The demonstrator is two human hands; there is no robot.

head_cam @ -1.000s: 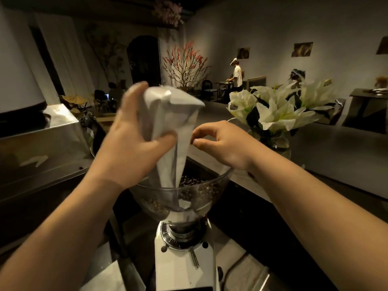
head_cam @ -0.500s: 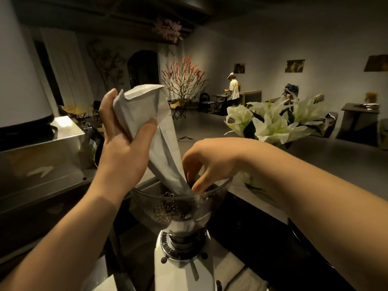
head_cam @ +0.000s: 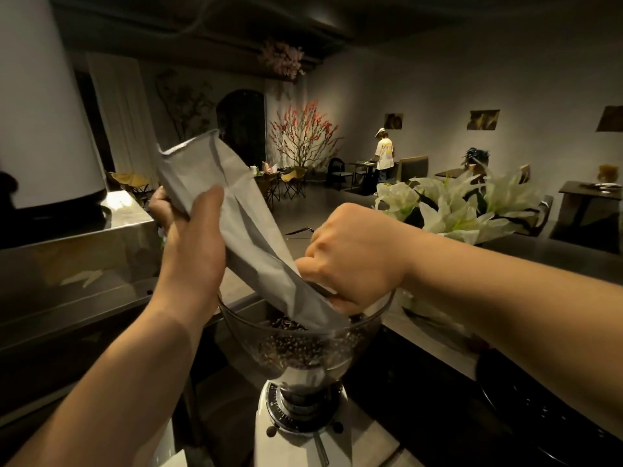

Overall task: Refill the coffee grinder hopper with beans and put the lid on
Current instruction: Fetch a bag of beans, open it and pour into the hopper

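A white coffee grinder (head_cam: 296, 443) stands in front of me with a clear hopper (head_cam: 249, 335) holding dark beans (head_cam: 296, 345). A pale paper bean bag (head_cam: 242, 230) is upended and tilted, its mouth down inside the hopper, its bottom up to the left. My left hand (head_cam: 192, 244) grips the bag's upper part. My right hand (head_cam: 350, 257) pinches the bag's lower end at the hopper rim, fingers curled. No lid is in sight.
A steel machine (head_cam: 67, 264) fills the left side. White lilies in a vase (head_cam: 458, 210) stand just right of the hopper on the counter (head_cam: 573, 261). A person (head_cam: 383, 156) stands far back among tables and chairs.
The bag has tilted further left and its mouth has sunk deeper into the hopper. My right hand dropped to the rim and closed on the bag's lower end. More beans lie in the hopper.
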